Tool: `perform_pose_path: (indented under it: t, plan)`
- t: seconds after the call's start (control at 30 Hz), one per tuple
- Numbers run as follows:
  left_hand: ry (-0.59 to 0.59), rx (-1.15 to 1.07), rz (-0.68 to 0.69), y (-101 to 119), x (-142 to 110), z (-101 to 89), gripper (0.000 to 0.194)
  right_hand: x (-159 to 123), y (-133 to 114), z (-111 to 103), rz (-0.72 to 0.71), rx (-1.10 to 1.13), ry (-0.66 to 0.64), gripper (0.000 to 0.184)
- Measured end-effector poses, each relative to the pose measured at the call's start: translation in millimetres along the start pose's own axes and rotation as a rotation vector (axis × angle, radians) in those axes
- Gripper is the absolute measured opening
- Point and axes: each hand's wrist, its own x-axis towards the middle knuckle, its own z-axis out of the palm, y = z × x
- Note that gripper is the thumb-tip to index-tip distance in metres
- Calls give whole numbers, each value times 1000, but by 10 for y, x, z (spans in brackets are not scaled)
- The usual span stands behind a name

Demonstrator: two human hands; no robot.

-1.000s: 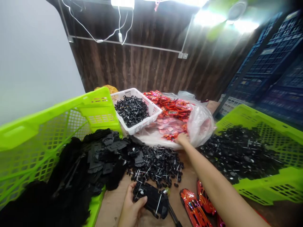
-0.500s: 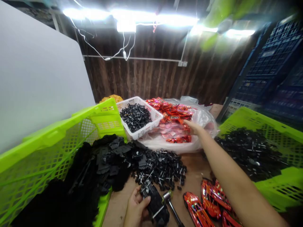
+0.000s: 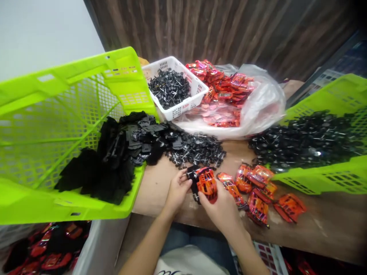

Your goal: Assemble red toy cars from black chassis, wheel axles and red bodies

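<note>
My left hand (image 3: 178, 190) is closed on a black toy car chassis (image 3: 192, 176), pinching its left end. In my right hand (image 3: 220, 206) is a shiny orange-red toy car body (image 3: 207, 183), brought against the chassis and overlapping its right side. Whether the two parts are joined I cannot tell. Just right of my right hand, several orange-red toy cars (image 3: 257, 208) lie on the brown table (image 3: 156, 185). Beyond my hands spreads a pile of black wheels on metal axles (image 3: 197, 149). Loose black chassis (image 3: 143, 133) are heaped to its left.
A tipped green crate (image 3: 65, 152) stands left, another green crate (image 3: 329, 177) with black wheels right. At the back are a white basket (image 3: 183, 107) of wheels and a plastic bag (image 3: 263, 99) of red bodies. Below the table's left end, a bin holds red cars (image 3: 54, 259).
My right hand has come back from the bag with a red car body and met the chassis in my left hand. The view has tilted down. The hammer-like tool is out of sight.
</note>
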Motion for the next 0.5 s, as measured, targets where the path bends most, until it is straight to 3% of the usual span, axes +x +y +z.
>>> perform_pose_path:
  t: [0.1, 0.27, 0.33, 0.5]
  plan:
    - [13, -74, -28, -77, -38, 33, 60, -43, 26, -37, 48, 36, 40, 52]
    - [33, -203, -101, -162, -37, 52, 54, 1, 141, -325, 132, 422, 76, 41]
    - [3, -206, -116, -183, -41, 80, 51, -1, 190, -365, 130, 474, 61, 41]
    - [-4, -75, -27, -186, -89, 194, 46, -84, 240, -185, 47, 2, 59, 63]
